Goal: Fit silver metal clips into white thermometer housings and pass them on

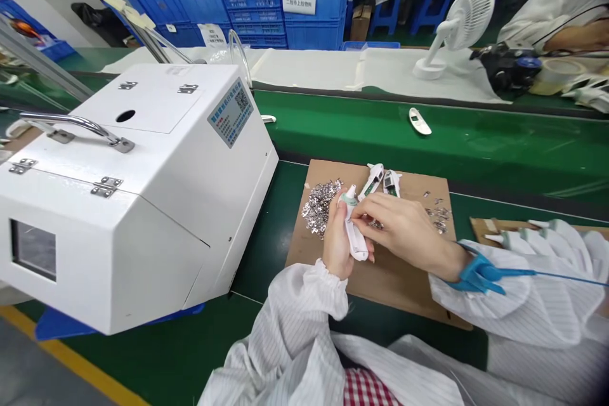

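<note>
The left hand [337, 244] is closed around one white plastic housing [354, 235], held upright over the cardboard sheet [375, 282]. The right hand [404, 231], with a blue wrist strap [480, 273], is in a narrow pinch at the housing's upper part; whether it grips a small piece there is hidden. Just beyond lie two more housings [371, 181] with green circuit boards showing, then two heaps of metal clips: a large one [320, 206] left of the hands, a small one [438, 219] right. A fourth housing [419, 120] sits alone on the green bench upper center – beside one white desk fan [457, 32] farther up.
</note>
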Demonstrator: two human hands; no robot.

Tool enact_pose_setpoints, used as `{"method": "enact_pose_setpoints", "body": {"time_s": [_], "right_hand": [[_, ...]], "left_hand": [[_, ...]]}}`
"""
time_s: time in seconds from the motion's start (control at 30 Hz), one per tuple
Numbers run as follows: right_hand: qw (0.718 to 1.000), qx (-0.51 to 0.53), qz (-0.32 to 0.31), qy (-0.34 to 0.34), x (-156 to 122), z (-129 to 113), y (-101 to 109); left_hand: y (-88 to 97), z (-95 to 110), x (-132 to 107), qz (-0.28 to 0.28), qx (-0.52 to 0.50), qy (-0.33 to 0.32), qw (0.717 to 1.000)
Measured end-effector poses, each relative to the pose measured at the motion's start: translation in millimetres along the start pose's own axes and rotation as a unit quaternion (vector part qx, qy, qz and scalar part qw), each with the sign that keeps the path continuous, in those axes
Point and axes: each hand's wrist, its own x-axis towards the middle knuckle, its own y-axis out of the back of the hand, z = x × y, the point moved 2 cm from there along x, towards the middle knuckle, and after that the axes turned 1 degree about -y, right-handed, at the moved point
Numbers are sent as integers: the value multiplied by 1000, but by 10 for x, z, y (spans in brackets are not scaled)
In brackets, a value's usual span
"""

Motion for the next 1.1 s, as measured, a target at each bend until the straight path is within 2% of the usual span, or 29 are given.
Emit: {"method": "enact_pose_setpoints", "body": {"time_s": [0.17, 0.23, 0.33, 0.4, 0.47, 0.53, 0.6, 0.67, 0.73, 0.97, 1.03, 1.1], "right_hand": [[998, -46, 12, 40, -83, -112, -44], [999, -40, 0, 22, -153, -177, -46], [1000, -5, -9, -17, -272, -160, 31], [997, -10, 8, -80, -367, 30, 141], [976, -72, 11, -204, -497, 385, 246], [930, -141, -42, -338, -661, 808, 288], [902, -144, -104, -393, -813, 1158, 258], [894, -139, -121, -408, -921, 1375, 207], [892, -148, -110, -413, -983, 1466, 166], [878, -173, -106, -435, -1008, 1492, 116], [891, -164, -93, -414, -953, 1403, 141], [923, -102, -41, -369, -859, 1189, 193]], "left_hand": [[11, -25, -7, 44, -13, 11, 999], [34, -70, 2, 54, -22, 32, 998], [61, -163, 23, 32, -34, 88, 995], [66, -211, 29, 5, -43, 114, 993], [67, -237, 25, -11, -48, 127, 991], [67, -246, 13, -13, -51, 137, 989], [70, -244, 0, -11, -55, 142, 988], [74, -238, -10, -11, -55, 147, 987], [79, -230, -14, -7, -53, 149, 987], [49, -236, 19, 25, -48, 147, 988], [16, -258, 34, 29, -46, 148, 987], [-39, -280, 44, 22, -42, 141, 989]]}}
